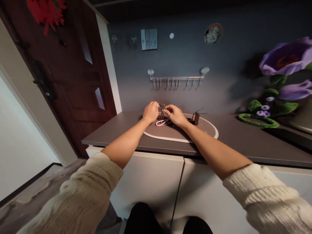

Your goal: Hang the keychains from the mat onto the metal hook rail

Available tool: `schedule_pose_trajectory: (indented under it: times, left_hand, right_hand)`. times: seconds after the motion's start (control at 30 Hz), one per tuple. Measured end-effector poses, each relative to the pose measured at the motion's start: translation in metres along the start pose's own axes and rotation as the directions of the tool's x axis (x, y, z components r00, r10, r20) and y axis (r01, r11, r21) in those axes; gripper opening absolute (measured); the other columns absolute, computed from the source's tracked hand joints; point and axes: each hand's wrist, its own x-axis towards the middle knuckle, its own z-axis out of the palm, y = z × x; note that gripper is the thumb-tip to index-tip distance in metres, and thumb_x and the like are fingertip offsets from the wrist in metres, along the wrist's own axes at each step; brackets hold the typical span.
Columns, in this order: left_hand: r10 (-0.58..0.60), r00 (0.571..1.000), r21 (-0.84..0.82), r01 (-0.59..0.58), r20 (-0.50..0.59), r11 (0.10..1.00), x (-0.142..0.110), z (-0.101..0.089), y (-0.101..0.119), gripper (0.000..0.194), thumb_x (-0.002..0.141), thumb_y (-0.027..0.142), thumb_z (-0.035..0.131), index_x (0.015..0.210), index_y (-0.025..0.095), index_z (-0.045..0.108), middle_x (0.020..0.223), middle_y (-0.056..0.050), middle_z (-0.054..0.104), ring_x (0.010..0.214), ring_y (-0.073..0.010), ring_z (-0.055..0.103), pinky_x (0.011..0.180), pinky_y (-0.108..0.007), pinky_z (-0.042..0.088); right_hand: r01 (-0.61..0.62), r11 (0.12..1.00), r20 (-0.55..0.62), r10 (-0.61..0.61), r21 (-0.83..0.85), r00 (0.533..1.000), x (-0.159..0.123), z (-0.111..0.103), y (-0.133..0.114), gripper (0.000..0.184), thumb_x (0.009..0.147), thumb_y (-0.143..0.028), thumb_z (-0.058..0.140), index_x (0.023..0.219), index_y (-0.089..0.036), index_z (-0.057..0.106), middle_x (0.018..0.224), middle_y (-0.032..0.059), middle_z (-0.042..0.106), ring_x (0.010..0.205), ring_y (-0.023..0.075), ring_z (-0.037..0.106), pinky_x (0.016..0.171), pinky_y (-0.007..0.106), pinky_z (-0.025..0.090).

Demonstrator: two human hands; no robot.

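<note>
Pinching what seem light, stiff keys (162, 113) by their ring (162, 104) above the mat (168, 139), our left hand (150, 112) and right hand (175, 116) close.

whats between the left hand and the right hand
Between the left hand and the right hand, small metal pieces hang at the fingertips, with a pink loop lower down; the head view shows this.

Dark red door (73, 71) at left, pale frame; grey-blue wall (136, 87) behind, hook rail (177, 78) mounted low; brown countertop (243, 146) above white cabinets (151, 175); purple flowers (284, 60) at right; dim, uneven light; marbled grey floor (31, 191) lower left.
</note>
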Motion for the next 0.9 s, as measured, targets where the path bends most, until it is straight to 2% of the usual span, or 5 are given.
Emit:
schedule_pose_trajectory:
  times: [0.27,0.5,0.73,0.9]
  left_hand:
    - [0.026,1.000,-0.029,-0.026,0.007,0.999,-0.001,0.001,0.000,0.030,0.089,0.024,0.023,0.087,0.018,0.053,0.092,-0.008,0.059,0.088,-0.0181,0.054,0.079,-0.030,0.040]
    - [0.005,1.000,-0.042,-0.005,0.002,0.999,0.000,0.002,0.000,0.029,0.088,0.023,0.024,0.087,0.018,0.053,0.093,-0.008,0.060,0.088,-0.0180,0.054,0.079,-0.029,0.039]
    - [0.021,0.999,-0.057,-0.019,0.034,0.998,0.000,0.003,0.001,0.030,0.089,0.024,0.024,0.087,0.017,0.053,0.091,-0.008,0.060,0.089,-0.0176,0.053,0.080,-0.030,0.040]
    - [0.036,0.997,-0.097,-0.029,0.075,0.995,-0.001,0.005,0.002,0.030,0.088,0.024,0.025,0.088,0.017,0.054,0.092,-0.007,0.061,0.090,-0.0174,0.054,0.080,-0.030,0.040]
  right_hand:
    - [0.004,0.999,-0.017,-0.003,0.041,1.000,0.001,0.000,0.001,0.015,0.075,-0.029,0.047,0.077,-0.017,0.056,0.073,0.0006,0.058,0.065,0.0118,0.047,0.066,0.026,0.038]
    - [-0.046,0.987,0.022,0.043,0.156,0.999,-0.002,-0.003,-0.007,0.017,0.073,-0.032,0.049,0.081,-0.017,0.055,0.077,0.0005,0.059,0.070,0.0123,0.050,0.069,0.026,0.039]
    - [-0.044,0.994,-0.013,0.045,0.101,0.999,0.000,-0.003,-0.002,0.023,0.076,-0.038,0.047,0.077,-0.017,0.056,0.073,0.0013,0.059,0.065,0.0121,0.047,0.065,0.025,0.039]
    - [-0.034,0.983,-0.043,0.043,0.180,0.998,0.003,-0.003,0.003,0.022,0.077,-0.036,0.045,0.077,-0.017,0.054,0.075,0.0022,0.059,0.069,0.0128,0.051,0.068,0.026,0.040]
